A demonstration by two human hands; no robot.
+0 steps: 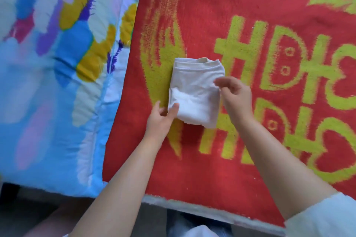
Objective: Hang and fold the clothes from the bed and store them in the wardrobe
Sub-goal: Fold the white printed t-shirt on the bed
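From the head view, looking down along both bare forearms, a cream-white garment (194, 90) lies folded into a compact, thick rectangle on a red blanket (221, 15) patterned with yellow-green characters and flame-like shapes; the blanket covers the bed, whose pale edge runs across the lower part of the picture. The garment's banded, rolled edge faces away from the person, and its nearer end is slightly rumpled, with one corner hanging a little lower on the right. The left hand (160, 119) is at the garment's near left corner: its thumb lies on top of the cloth and its fingers go under the edge, so this grip is pinching the corner. The right hand (234, 94) is at the garment's right edge, its fingers curled in over the fabric and blurred; whether that grip actually pinches the cloth or only touches it cannot be told. A pale sleeve (323, 215) shows on the right arm near the lower right corner. To the left, just beside the blanket, lies a quilt (54, 63) in blue, purple, mustard and white feather-like patches.
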